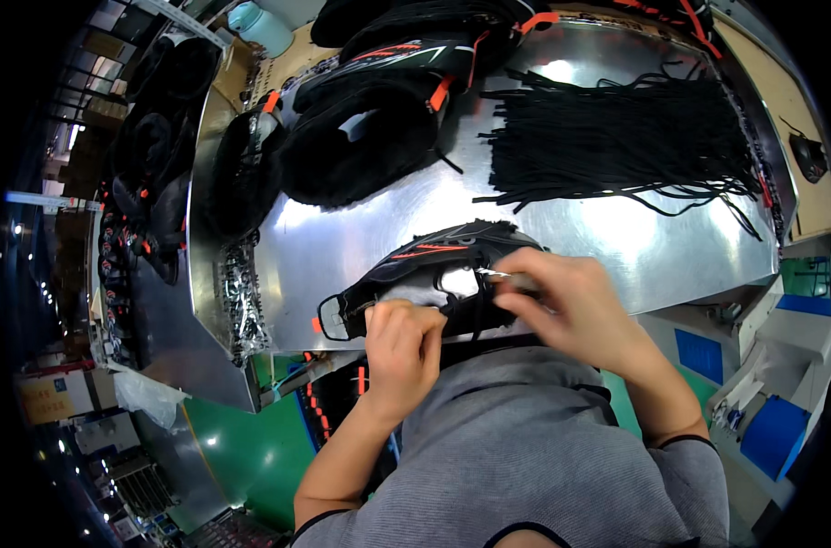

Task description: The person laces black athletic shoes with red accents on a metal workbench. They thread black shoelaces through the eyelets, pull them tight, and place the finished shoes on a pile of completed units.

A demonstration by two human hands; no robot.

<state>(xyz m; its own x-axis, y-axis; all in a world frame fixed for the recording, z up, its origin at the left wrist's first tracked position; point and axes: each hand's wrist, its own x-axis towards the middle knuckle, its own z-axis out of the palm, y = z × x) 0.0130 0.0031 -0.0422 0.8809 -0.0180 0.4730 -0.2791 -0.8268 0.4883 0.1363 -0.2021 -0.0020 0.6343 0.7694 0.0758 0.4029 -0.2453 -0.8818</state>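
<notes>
A black shoe upper [404,264] with orange-red stripes lies on its side at the near edge of the metal table [342,239], its toe end toward the right. Fingers curled, my left hand [402,345] pinches the edge of its opening near the heel end. A loop at that end sticks out to the left. My right hand [575,301] is closed around a small hand tool [494,272] with a thin silvery tip, held at the lacing area. Most of the handle is hidden in the fingers, so its exact kind cannot be told. White material shows inside the upper.
Black laces [616,137] lie in a wide bundle at the far right of the table. Furry-lined black uppers [360,146] with orange tabs are piled at the far left. More uppers [155,155] fill a rack beyond the left edge. One small dark shoe piece [806,155] rests far right.
</notes>
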